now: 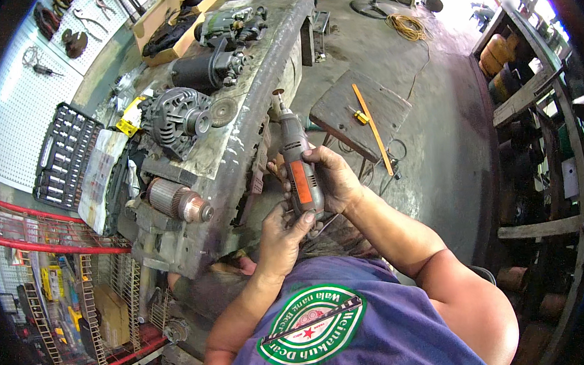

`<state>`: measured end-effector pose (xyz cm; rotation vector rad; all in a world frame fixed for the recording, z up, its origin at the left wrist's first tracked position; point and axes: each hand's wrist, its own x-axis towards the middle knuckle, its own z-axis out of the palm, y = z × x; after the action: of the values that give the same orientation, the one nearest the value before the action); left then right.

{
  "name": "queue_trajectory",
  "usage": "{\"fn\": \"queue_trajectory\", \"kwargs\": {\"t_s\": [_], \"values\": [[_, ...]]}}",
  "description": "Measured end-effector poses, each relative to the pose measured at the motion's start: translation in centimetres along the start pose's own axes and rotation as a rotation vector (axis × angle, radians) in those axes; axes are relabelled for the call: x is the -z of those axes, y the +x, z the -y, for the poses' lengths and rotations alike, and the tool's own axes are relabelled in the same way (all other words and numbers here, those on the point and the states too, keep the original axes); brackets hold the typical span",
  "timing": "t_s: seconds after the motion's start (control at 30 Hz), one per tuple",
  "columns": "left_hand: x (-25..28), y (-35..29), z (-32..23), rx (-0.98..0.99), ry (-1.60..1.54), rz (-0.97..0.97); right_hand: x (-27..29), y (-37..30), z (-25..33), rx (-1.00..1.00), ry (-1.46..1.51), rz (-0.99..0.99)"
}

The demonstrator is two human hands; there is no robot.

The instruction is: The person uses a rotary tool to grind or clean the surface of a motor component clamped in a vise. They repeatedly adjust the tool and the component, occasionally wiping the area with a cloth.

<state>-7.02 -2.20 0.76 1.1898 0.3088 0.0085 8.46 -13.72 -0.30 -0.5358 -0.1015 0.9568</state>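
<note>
Cradling the rotary tool (pixel 297 157) in the head view, the left hand's grip (pixel 281 242) is pinching its rear end under the thumb, while the right hand's grip (pixel 338 179) is wrapping its side, probably for steadiness. The smooth grey tool is slanting just right of the bench (pixel 264 82), its thin round disc (pixel 278 92) pointing clear of both grips. On the bench, a slotted metal alternator (pixel 166 120) and a ridged, copper-ended armature (pixel 171 199) are resting; farther right of it, a rough wooden stool (pixel 338 115) is standing.

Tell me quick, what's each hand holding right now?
Left hand: closed, holding the rear end of the grey rotary tool, thumb on it.
Right hand: closed, holding the same tool's body from the right side.
</note>
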Motion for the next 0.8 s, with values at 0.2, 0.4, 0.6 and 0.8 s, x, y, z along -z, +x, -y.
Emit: {"fn": "queue_trajectory", "kwargs": {"t_s": [0.2,0.4,0.6,0.8], "values": [[0.6,0.3,0.8,0.07,-0.131,0.009,1.0,0.6,-0.5,0.043,-0.027,-0.006],[0.5,0.0,0.9,0.083,-0.086,0.024,0.9,0.2,-0.4,0.043,-0.025,-0.006],[0.9,0.1,1.2,0.066,0.062,0.049,-0.3,-0.4,-0.2,0.108,-0.119,0.0],[1.6,0.0,1.9,0.123,0.048,0.042,-0.4,-0.3,-0.2,0.12,-0.157,0.011]]}}
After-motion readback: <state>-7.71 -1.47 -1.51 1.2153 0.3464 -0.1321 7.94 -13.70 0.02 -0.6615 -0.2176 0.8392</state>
